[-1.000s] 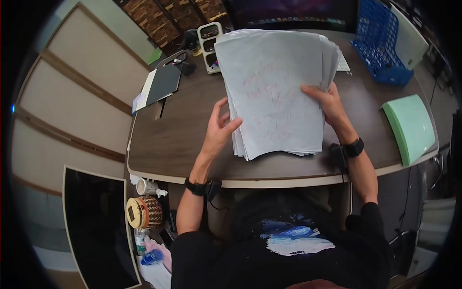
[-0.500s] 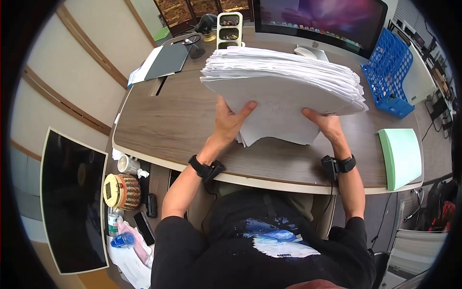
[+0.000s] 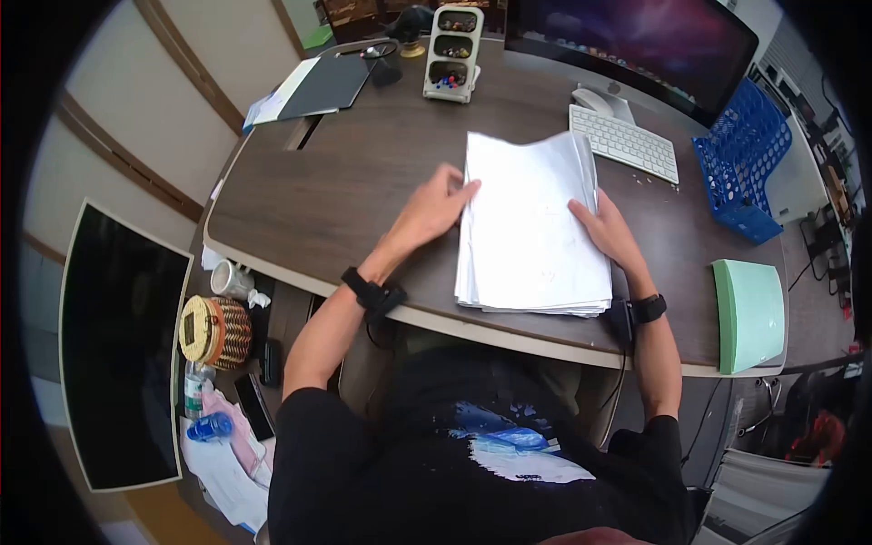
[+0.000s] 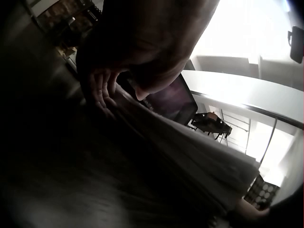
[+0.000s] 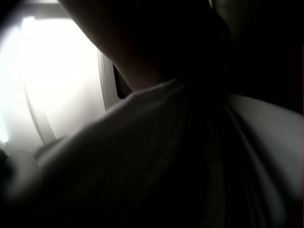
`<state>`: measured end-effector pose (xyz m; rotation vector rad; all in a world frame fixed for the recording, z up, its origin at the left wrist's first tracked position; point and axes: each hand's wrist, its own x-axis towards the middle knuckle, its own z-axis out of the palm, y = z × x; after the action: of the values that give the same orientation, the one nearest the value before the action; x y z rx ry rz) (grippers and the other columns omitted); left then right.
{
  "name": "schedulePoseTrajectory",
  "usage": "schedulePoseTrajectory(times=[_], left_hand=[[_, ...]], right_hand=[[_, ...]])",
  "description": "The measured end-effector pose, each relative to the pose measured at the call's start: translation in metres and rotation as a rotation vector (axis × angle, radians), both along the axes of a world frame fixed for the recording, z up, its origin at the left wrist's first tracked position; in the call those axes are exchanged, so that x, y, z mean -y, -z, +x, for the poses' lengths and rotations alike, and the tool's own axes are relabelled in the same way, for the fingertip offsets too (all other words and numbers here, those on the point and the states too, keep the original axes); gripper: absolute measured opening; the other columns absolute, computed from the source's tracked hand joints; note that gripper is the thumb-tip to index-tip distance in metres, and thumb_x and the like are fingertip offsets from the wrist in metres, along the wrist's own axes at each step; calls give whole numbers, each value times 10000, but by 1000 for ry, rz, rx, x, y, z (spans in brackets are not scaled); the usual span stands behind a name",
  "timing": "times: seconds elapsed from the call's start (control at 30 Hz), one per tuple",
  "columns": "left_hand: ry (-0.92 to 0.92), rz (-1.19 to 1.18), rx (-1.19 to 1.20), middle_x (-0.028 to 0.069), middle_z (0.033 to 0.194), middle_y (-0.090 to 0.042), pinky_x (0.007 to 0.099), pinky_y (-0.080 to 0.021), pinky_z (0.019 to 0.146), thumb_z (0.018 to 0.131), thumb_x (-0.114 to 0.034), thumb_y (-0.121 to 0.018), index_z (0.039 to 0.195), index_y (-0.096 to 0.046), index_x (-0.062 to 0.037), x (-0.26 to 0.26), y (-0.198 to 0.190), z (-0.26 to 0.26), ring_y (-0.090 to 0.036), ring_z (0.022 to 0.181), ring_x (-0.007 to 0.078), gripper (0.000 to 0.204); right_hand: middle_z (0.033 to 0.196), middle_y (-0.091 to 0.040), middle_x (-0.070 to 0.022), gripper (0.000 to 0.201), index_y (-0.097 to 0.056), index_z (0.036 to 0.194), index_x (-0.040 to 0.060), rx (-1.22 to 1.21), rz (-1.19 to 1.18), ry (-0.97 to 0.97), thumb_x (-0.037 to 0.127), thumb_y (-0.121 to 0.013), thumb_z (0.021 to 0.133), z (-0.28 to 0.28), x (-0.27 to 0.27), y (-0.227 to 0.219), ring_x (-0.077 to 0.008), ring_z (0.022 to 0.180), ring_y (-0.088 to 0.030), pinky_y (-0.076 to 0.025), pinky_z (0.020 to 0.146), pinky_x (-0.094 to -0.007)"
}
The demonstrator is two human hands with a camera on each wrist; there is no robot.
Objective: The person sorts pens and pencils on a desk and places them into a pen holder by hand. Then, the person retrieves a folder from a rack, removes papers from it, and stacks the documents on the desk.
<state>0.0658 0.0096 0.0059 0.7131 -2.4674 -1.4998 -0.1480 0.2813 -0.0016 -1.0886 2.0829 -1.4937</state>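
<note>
A thick stack of white paper (image 3: 536, 227) lies near the desk's front edge in the head view, its sheets a little uneven and the far edge wavy. Faint writing marks the top sheet. At the stack's left edge, my left hand (image 3: 434, 207) grips with the thumb over the top. The left wrist view has the fingers (image 4: 102, 90) of that hand along the side of the sheets. My right hand (image 3: 610, 232) holds the right edge, thumb on the top sheet and the other fingers hidden. Paper (image 5: 123, 142) fills much of the dark right wrist view.
Beyond the stack are a keyboard (image 3: 627, 143), a mouse (image 3: 592, 100) and a monitor (image 3: 636, 50). A blue basket (image 3: 745, 163) and a green folder (image 3: 752, 313) sit at the right. Farther back stand a small organizer (image 3: 451, 54) and a dark folder (image 3: 331, 86).
The stack was upright facing me, then tipped with its far edges fanned toward the monitor; now it lies lower and flatter on the desk. Both hands have moved along its sides.
</note>
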Motion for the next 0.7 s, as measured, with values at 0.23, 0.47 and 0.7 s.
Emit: schedulePoseTrajectory(times=[0.23, 0.47, 0.7], left_hand=[[-345, 779, -705, -8, 830, -444, 487, -668, 875, 1061, -241, -647, 1040, -519, -118, 45, -37, -20, -484, 700, 120, 179], [-321, 1265, -1184, 24, 801, -419, 535, -633, 1045, 984, -152, -624, 963, -445, -98, 31, -75, -65, -454, 692, 163, 188], [-186, 1268, -1244, -40, 728, -508, 452, -686, 867, 1042, -242, -530, 801, -489, -160, 34, -78, -100, -587, 671, 138, 258]], right_hand=[[726, -672, -112, 422, -734, 1193, 91, -517, 410, 415, 443, -810, 973, 16, -5, -52, -273, 708, -714, -546, 697, -425], [791, -647, -2, 303, -724, 1214, 80, -172, 65, -139, 216, -847, 972, 123, 25, -76, -94, 763, -631, -540, 711, -286], [1046, -740, -155, 677, -465, 1403, -13, -39, -120, -275, 253, -886, 944, 196, 65, -60, -189, 854, -726, -592, 780, -323]])
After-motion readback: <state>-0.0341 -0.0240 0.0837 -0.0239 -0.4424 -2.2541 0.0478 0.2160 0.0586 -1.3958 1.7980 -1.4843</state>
